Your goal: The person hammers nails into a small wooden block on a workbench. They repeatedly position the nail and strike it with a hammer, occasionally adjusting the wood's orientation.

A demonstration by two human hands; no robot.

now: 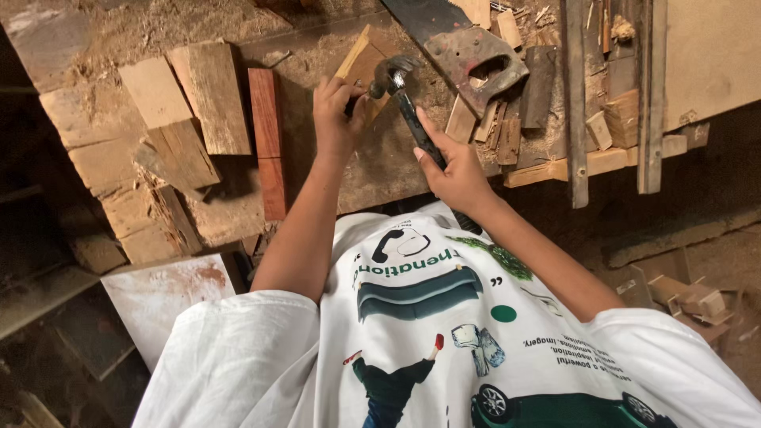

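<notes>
on a dusty table (380,174) strewn with sawdust, a hammer (404,103) is gripped by the right hand (456,170) low on its dark handle, its metal head raised over a small pale wood piece (361,63). the left hand (337,111) is pinched closed at that piece, apparently steadying something small beside the hammer head; what exactly cannot be made out. the hammer is judged head-heavy and rigid, best held near the handle's end. a reddish block (268,135), wood planks (206,95) and a rusty saw (464,47) lie nearby.
</notes>
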